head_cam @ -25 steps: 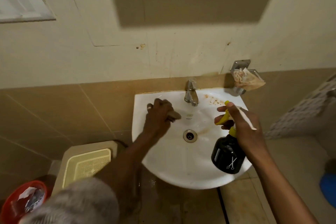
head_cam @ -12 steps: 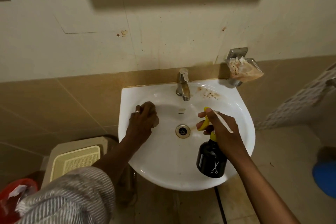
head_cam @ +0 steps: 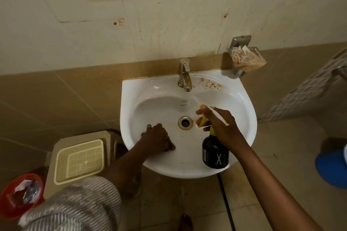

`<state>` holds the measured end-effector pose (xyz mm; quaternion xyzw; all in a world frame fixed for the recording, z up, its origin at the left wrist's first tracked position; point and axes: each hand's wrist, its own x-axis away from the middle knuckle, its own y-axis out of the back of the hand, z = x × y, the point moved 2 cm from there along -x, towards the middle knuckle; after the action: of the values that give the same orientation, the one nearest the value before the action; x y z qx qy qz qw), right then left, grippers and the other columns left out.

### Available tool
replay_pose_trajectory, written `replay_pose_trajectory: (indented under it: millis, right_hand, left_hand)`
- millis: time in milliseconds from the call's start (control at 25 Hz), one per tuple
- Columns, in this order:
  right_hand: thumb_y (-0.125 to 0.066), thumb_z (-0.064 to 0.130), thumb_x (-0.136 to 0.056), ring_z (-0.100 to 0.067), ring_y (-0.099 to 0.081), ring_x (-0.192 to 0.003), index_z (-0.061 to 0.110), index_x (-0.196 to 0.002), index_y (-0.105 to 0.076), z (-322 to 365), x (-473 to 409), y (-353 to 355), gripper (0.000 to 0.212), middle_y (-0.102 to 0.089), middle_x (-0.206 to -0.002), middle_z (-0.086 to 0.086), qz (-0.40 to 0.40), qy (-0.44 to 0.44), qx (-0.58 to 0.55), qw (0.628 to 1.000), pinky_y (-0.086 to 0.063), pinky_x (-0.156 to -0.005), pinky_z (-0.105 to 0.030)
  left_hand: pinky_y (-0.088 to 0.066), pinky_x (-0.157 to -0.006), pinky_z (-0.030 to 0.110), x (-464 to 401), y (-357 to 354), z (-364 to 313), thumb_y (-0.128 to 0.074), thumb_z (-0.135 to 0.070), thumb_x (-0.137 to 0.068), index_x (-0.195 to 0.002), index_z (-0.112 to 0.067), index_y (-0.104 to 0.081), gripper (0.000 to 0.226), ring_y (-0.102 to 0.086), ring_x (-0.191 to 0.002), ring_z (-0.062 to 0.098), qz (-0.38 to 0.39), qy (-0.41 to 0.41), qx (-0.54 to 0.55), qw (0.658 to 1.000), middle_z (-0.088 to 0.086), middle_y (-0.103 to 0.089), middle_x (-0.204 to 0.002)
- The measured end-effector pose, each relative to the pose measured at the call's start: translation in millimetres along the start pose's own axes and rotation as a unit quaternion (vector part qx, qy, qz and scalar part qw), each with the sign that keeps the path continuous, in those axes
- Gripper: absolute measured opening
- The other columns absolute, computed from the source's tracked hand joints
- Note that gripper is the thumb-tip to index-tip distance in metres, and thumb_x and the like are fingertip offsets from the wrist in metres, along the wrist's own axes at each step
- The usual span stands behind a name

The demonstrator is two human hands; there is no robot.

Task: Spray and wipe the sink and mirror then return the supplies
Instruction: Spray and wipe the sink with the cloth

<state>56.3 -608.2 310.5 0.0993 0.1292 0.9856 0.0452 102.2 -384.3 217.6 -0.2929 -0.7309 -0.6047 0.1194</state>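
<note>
A white wall-mounted sink (head_cam: 242, 99) fills the middle of the view, with a metal tap (head_cam: 185, 75) at its back and a drain (head_cam: 185, 122) in the bowl. My left hand (head_cam: 156, 138) presses a small brown cloth (head_cam: 171, 146) against the front left of the bowl. My right hand (head_cam: 219, 124) holds a black spray bottle (head_cam: 215, 153) with a yellow trigger head over the right side of the bowl, nozzle toward the tap. Brown stains (head_cam: 210, 84) mark the rim right of the tap. The mirror is out of view; only its shadow falls on the wall.
A soap holder (head_cam: 244, 58) with a crumpled wrapper hangs on the wall at the right. A beige basket (head_cam: 78, 161) sits on a stool left of the sink. A red bin (head_cam: 11, 206) stands at the lower left, a blue object (head_cam: 330, 167) at the right edge.
My left hand has slid the cloth from the back left of the bowl down to the front left. My right hand with the bottle has shifted slightly toward the drain. The view has tilted downward.
</note>
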Motion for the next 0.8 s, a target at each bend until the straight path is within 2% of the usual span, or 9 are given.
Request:
replay_pose_trajectory:
  millis: [80,120,280,320,400,480,640,720,800]
  right_hand:
    - [-0.056,0.047,-0.102,-0.018,-0.078,-0.083,0.024,-0.095,-0.08,6.3,5.6,6.4,0.034,-0.081,-0.083,-0.005,-0.011,0.001,-0.006,1.0,-0.063,-0.079,-0.035]
    - [-0.055,0.046,-0.102,-0.02,-0.078,-0.084,0.023,-0.096,-0.08,9.9,7.7,9.5,0.034,-0.081,-0.083,-0.006,-0.02,-0.001,-0.016,1.0,-0.063,-0.081,-0.038]
    - [-0.053,0.044,-0.104,-0.029,-0.078,-0.091,0.016,-0.102,-0.079,29.1,19.1,19.9,0.038,-0.08,-0.091,-0.013,-0.052,0.001,-0.048,0.997,-0.062,-0.088,-0.047]
    - [-0.052,0.044,-0.104,-0.03,-0.078,-0.092,0.014,-0.103,-0.078,34.3,23.4,22.3,0.04,-0.08,-0.092,-0.014,-0.058,0.004,-0.048,0.997,-0.062,-0.088,-0.046]
    - [-0.052,0.043,-0.105,-0.032,-0.077,-0.094,0.01,-0.105,-0.078,44.8,33.0,30.5,0.042,-0.08,-0.092,-0.017,-0.075,0.013,-0.052,0.996,-0.062,-0.084,-0.043]
    - [-0.051,0.042,-0.106,-0.034,-0.077,-0.094,0.008,-0.107,-0.077,55.2,40.2,41.0,0.044,-0.079,-0.093,-0.019,-0.091,0.023,-0.051,0.994,-0.061,-0.082,-0.041]
    - [-0.049,0.044,-0.105,-0.028,-0.077,-0.091,0.011,-0.107,-0.076,79.6,49.4,63.8,0.043,-0.079,-0.092,-0.017,-0.122,0.033,-0.071,0.989,-0.06,-0.086,-0.042]
    - [-0.05,0.046,-0.104,-0.022,-0.077,-0.087,0.015,-0.103,-0.077,85.8,51.6,76.2,0.042,-0.079,-0.089,-0.013,-0.14,0.04,-0.092,0.985,-0.061,-0.082,-0.037]
    - [-0.05,0.048,-0.103,-0.021,-0.078,-0.086,0.018,-0.1,-0.078,84.9,52.8,83.0,0.041,-0.081,-0.086,-0.011,-0.145,0.045,-0.105,0.983,-0.06,-0.08,-0.036]
  left_hand:
    - [-0.046,-0.099,0.042,19.5,-2.8,-10.1,-0.065,-0.031,-0.083,-0.097,-0.007,-0.065,0.028,-0.058,-0.109,0.032,0.034,-0.012,0.035,0.999,0.011,-0.063,-0.112]
    - [-0.048,-0.096,0.039,28.9,-2.1,-16.9,-0.062,-0.028,-0.086,-0.102,-0.005,-0.064,0.028,-0.061,-0.106,0.03,0.046,-0.011,0.06,0.997,0.012,-0.065,-0.112]
    - [-0.049,-0.068,0.027,67.3,0.7,-60.2,-0.061,-0.031,-0.088,-0.118,-0.008,-0.061,0.037,-0.063,-0.09,0.021,0.09,0.001,0.18,0.98,0.01,-0.066,-0.11]
    - [-0.047,-0.061,0.024,77.5,-2.0,-75.5,-0.063,-0.029,-0.087,-0.116,-0.009,-0.065,0.035,-0.062,-0.08,0.018,0.098,-0.002,0.225,0.969,0.008,-0.068,-0.105]
    - [-0.049,-0.05,0.025,96.1,-4.5,-106.7,-0.067,-0.021,-0.085,-0.101,-0.014,-0.075,0.02,-0.06,-0.06,0.017,0.091,-0.02,0.333,0.938,0.002,-0.07,-0.08]
    - [-0.05,-0.048,0.027,111.5,-5.0,-134.2,-0.069,-0.022,-0.083,-0.09,-0.017,-0.075,0.01,-0.057,-0.05,0.018,0.114,-0.033,0.394,0.912,0.002,-0.064,-0.066]
    - [-0.049,-0.045,0.018,122.0,5.4,-148.2,-0.058,-0.005,-0.082,-0.102,-0.024,-0.076,0.033,-0.057,-0.046,0.006,0.194,-0.063,0.498,0.843,-0.006,-0.064,-0.061]
    - [-0.05,-0.044,0.024,113.4,17.6,-129.1,-0.059,-0.008,-0.081,-0.093,-0.033,-0.078,0.034,-0.056,-0.046,0.015,0.159,-0.07,0.541,0.823,0.002,-0.065,-0.061]
    - [-0.051,-0.048,0.031,85.2,27.7,-93.8,-0.065,-0.014,-0.078,-0.087,-0.028,-0.08,0.022,-0.056,-0.047,0.022,0.039,-0.038,0.538,0.841,0.012,-0.065,-0.063]
